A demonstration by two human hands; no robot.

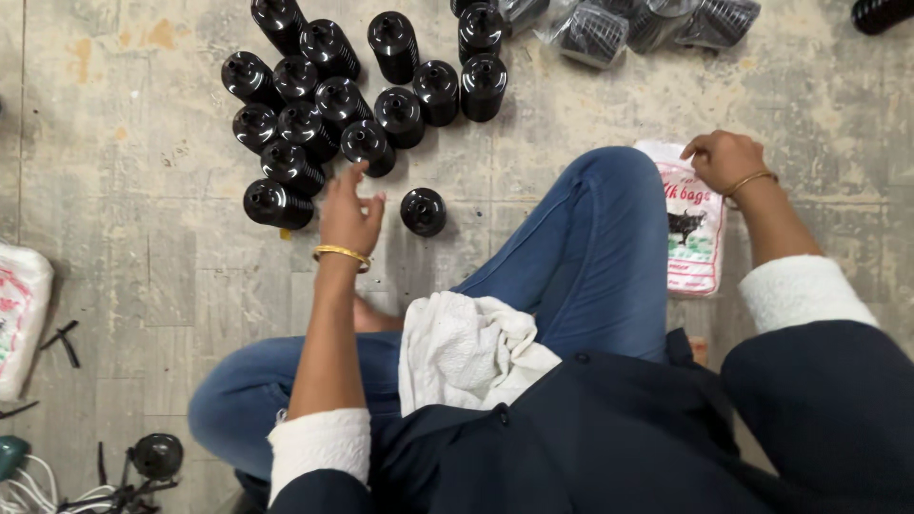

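The left hand (pixel 348 214) is reaching, fingers spread and empty, toward the black bottles (pixel 314 105); the right hand (pixel 724 160) is pinching a plastic bag pack (pixel 693 238). Many bottles are standing unwrapped; a few wrapped bottles (pixel 624 24) are lying apart.

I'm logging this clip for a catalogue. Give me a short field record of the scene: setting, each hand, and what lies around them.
setting: person seated on a worn floor, seen from above
left hand: open, fingers spread, beside a lone black bottle, not gripping it
right hand: resting on top edge of a white printed bag pack
nearby: cluster of black bottles; plastic-wrapped bottles at top
lap: white cloth
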